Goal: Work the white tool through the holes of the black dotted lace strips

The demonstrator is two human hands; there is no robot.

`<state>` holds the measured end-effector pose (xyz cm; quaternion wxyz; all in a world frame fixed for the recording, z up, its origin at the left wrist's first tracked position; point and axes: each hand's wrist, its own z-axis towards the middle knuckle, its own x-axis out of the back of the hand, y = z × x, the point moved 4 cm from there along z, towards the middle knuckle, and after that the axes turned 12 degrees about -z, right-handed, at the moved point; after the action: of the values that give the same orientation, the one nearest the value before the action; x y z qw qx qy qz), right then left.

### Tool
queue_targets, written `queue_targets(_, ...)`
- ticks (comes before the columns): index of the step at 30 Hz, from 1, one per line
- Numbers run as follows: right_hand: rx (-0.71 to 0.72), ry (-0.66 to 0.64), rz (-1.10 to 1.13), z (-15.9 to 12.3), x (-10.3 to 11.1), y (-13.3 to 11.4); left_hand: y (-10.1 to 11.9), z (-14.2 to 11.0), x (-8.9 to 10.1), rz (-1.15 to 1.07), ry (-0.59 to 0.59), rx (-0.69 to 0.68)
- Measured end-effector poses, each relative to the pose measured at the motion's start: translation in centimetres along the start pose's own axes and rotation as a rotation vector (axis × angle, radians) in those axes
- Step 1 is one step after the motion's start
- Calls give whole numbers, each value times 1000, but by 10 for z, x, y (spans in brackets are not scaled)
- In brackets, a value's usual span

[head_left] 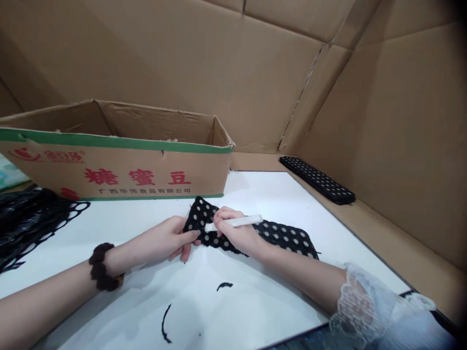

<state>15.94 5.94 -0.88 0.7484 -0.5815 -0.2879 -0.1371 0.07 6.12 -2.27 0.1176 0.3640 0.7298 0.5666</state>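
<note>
A long black strip with rows of pale round dots (288, 236) lies at a slant across the white board, its left end lifted a little. My left hand (170, 237) grips that left end, thumb on top and fingers partly beneath. In my right hand (237, 237) is a white pen-like tool (248, 220), its tip pointing left at the dotted surface near my left thumb. Whether the tip touches the strip, I cannot tell. My right hand and wrist cover the middle of the strip.
Behind my hands stands an open cardboard box (204, 172) with a green rim and red lettering. Black netted scraps (32, 218) are heaped at the left. Another dotted black piece (317, 180) lies far right by the cardboard wall. Thin curved black scraps (165, 323) lie on the white board (219, 321).
</note>
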Motion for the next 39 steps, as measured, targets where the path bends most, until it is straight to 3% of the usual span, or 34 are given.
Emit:
queue_targets(8,50,-24,-20,-1,-1,-1,-4,3,3,-207,-28,57)
queue_targets(20,79,-58,-42,-2,0,-2,-1,0,-2,229,140,-82)
queue_targets(27,203,38,-101,-2,-9,-5,11,-11,-18,328,387,-192)
queue_targets(33,-106,29,68,3,-2,6,3,-4,-10,22,344,-127)
queue_targets(39,-129,22,113,3,3,8,-8,3,-5,-207,337,-40)
